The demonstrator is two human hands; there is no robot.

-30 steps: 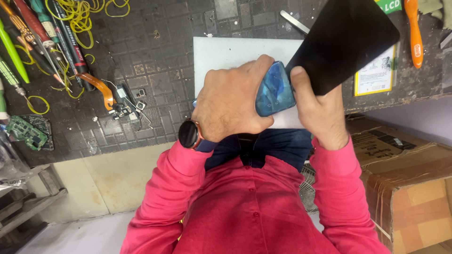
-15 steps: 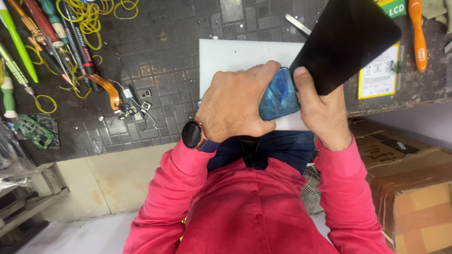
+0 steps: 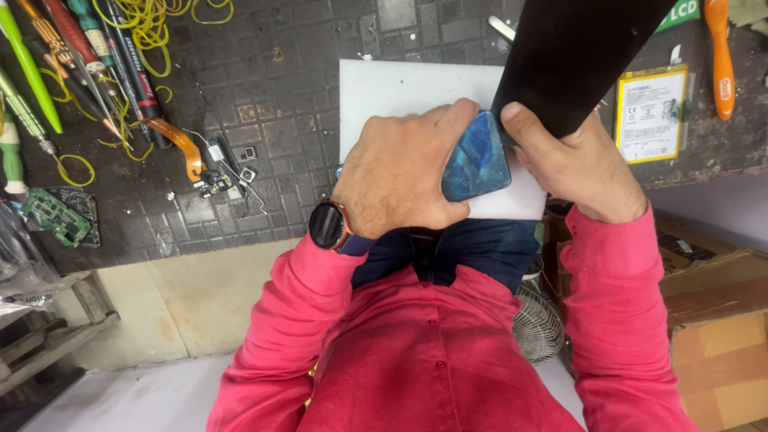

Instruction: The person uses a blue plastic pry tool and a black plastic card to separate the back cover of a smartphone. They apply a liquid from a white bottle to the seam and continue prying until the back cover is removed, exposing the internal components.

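The left hand (image 3: 404,172) curls closed around the blue phone (image 3: 478,158), bracing it on the white pad (image 3: 400,88) on the near surface, while the right hand (image 3: 572,160) seemingly pinches the black panel (image 3: 572,56) lifted off it

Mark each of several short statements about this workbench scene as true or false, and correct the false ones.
1. The left hand wears a dark wristwatch. True.
2. The left hand holds a blue phone over a white pad. True.
3. The right hand holds an orange-handled tool. False: it grips a black panel; the orange-handled tool lies on the bench at the upper right.
4. The yellow rubber bands lie right of the battery. False: they lie far to its left, among the tools.
5. A green circuit board lies near the left edge. True.
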